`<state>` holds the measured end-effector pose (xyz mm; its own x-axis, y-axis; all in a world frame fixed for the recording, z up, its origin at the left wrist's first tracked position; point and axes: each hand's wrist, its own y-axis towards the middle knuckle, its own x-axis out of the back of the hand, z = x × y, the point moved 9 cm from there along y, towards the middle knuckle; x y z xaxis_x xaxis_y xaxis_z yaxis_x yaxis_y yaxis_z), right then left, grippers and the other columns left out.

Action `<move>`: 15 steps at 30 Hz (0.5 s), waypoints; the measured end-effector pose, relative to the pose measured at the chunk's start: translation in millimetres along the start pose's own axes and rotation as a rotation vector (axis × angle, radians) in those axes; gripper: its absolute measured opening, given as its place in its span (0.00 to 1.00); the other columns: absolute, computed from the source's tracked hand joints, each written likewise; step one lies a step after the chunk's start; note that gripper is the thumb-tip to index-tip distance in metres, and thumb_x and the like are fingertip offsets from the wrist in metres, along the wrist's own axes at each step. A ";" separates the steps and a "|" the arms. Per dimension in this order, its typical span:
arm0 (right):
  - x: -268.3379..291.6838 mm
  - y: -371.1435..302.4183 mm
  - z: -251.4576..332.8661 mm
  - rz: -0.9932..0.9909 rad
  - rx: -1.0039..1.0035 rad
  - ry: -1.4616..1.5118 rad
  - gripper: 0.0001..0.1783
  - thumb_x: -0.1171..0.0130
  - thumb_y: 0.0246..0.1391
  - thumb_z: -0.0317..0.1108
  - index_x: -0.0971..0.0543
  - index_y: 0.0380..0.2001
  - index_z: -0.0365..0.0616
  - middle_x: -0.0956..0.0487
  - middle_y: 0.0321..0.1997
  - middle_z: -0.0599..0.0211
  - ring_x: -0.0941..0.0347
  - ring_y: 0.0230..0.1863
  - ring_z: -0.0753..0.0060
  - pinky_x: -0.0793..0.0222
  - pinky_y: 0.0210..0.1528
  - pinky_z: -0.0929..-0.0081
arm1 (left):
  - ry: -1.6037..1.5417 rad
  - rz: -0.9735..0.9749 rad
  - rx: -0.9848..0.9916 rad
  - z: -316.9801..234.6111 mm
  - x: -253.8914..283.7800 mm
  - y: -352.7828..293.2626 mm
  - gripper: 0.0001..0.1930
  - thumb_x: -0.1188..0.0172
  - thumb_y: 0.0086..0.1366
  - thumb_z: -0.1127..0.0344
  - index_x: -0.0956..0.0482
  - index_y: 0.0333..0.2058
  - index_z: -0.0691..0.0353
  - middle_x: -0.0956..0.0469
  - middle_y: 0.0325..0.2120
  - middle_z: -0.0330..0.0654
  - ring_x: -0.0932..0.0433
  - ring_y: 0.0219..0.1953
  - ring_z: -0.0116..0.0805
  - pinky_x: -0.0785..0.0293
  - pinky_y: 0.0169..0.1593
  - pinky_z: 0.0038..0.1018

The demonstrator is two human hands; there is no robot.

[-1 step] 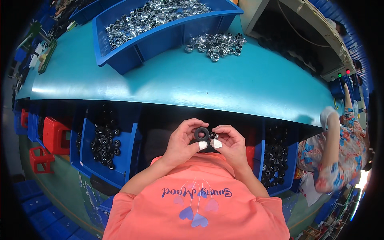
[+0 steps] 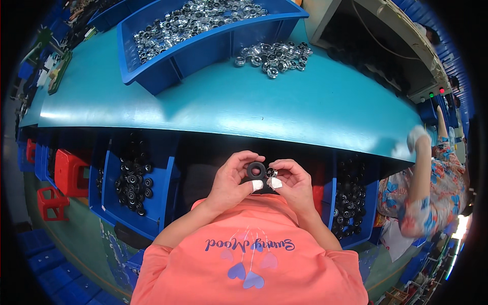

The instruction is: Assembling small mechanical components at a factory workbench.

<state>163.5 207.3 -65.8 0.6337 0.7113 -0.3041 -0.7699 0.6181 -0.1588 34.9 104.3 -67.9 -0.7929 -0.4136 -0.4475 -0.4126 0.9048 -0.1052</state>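
My left hand [image 2: 231,179] pinches a black ring [image 2: 256,164], like a small rubber tyre, turned so its hole shows. My right hand [image 2: 296,186] grips a small clear wheel hub [image 2: 270,173] with a dark centre, partly covered by the fingers. Ring and hub are side by side, very close; whether they touch I cannot tell. Both thumbs wear white wraps. The hands are just above my lap, in front of the table's near edge. More clear hubs [image 2: 273,63] lie in a loose pile on the turquoise table [image 2: 213,107].
A blue bin [image 2: 203,58] of clear hubs stands on the table. Below the table edge, blue bins [image 2: 170,195] with black wheels flank me. Red stools [image 2: 71,173] are at the left. A machine [image 2: 325,23] stands far right. A co-worker's gloved hand [image 2: 418,136] is at the right.
The co-worker's gloved hand at the right has moved slightly farther away. My own hands and what they hold have not visibly moved.
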 end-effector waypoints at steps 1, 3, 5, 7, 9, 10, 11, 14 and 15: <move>0.3 -0.6 0.0 -0.001 0.002 0.000 0.19 0.34 0.56 0.14 0.21 0.51 0.35 0.24 0.53 0.66 0.22 0.52 0.75 0.20 0.56 0.75 | -0.005 0.008 -0.004 0.3 -0.2 -0.6 0.32 0.37 0.58 0.88 0.30 0.62 0.64 0.25 0.60 0.46 0.26 0.53 0.27 0.24 0.59 0.28; 2.0 -2.2 -1.7 -0.005 0.006 0.003 0.19 0.34 0.56 0.14 0.20 0.51 0.34 0.23 0.53 0.65 0.21 0.53 0.74 0.21 0.56 0.75 | -0.012 0.020 0.003 0.5 -1.5 -0.6 0.33 0.37 0.58 0.88 0.30 0.62 0.64 0.26 0.60 0.46 0.26 0.53 0.27 0.24 0.60 0.28; 1.8 -2.3 0.1 -0.008 0.016 -0.011 0.19 0.34 0.55 0.14 0.20 0.51 0.34 0.23 0.53 0.65 0.21 0.52 0.74 0.20 0.56 0.76 | -0.020 0.026 0.030 2.0 -2.8 -0.8 0.33 0.38 0.58 0.89 0.31 0.63 0.64 0.26 0.60 0.45 0.26 0.53 0.27 0.25 0.61 0.28; 0.3 -2.1 6.9 -0.022 0.044 -0.074 0.19 0.34 0.54 0.14 0.19 0.50 0.34 0.22 0.53 0.64 0.20 0.51 0.74 0.19 0.54 0.76 | 0.008 0.013 0.028 1.2 -1.5 -1.6 0.33 0.38 0.58 0.89 0.31 0.63 0.64 0.26 0.59 0.44 0.26 0.54 0.27 0.24 0.60 0.28; -2.7 -4.2 18.0 -0.057 0.102 -0.199 0.19 0.33 0.54 0.15 0.18 0.50 0.35 0.22 0.52 0.64 0.19 0.49 0.74 0.19 0.52 0.77 | 0.073 0.003 0.011 0.7 -0.6 -1.9 0.32 0.38 0.58 0.88 0.30 0.63 0.64 0.25 0.58 0.44 0.25 0.53 0.27 0.23 0.59 0.28; -6.3 -4.9 23.9 -0.054 0.134 -0.279 0.19 0.33 0.53 0.15 0.18 0.49 0.36 0.22 0.52 0.64 0.19 0.48 0.74 0.18 0.51 0.77 | 0.124 -0.001 -0.003 0.8 0.0 -1.9 0.32 0.38 0.58 0.88 0.29 0.62 0.64 0.25 0.58 0.44 0.24 0.52 0.28 0.22 0.58 0.28; -9.9 -6.3 29.7 -0.056 0.165 -0.358 0.18 0.33 0.53 0.15 0.17 0.48 0.36 0.21 0.51 0.64 0.19 0.48 0.74 0.18 0.50 0.77 | 0.174 -0.005 -0.015 0.9 0.4 -2.5 0.32 0.38 0.58 0.87 0.28 0.62 0.64 0.24 0.57 0.44 0.23 0.52 0.28 0.22 0.57 0.28; -19.8 -4.3 35.1 -0.005 0.191 -0.534 0.17 0.32 0.52 0.17 0.15 0.46 0.38 0.21 0.51 0.64 0.18 0.46 0.74 0.17 0.49 0.78 | 0.407 0.053 -0.050 0.7 -4.5 -3.1 0.34 0.35 0.58 0.88 0.29 0.63 0.64 0.25 0.59 0.46 0.23 0.56 0.31 0.22 0.57 0.29; -20.0 -2.7 32.6 -0.001 0.166 -0.551 0.16 0.32 0.52 0.17 0.14 0.46 0.38 0.21 0.50 0.64 0.18 0.47 0.74 0.17 0.50 0.78 | 0.436 0.052 -0.062 -1.0 -5.3 -3.5 0.33 0.34 0.58 0.87 0.28 0.63 0.64 0.25 0.59 0.46 0.22 0.56 0.31 0.22 0.57 0.29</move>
<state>155.4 202.4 -28.7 0.6144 0.7525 0.2372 -0.7753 0.6316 0.0041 40.0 103.3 -64.3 -0.9227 -0.3840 -0.0334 -0.3830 0.9231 -0.0331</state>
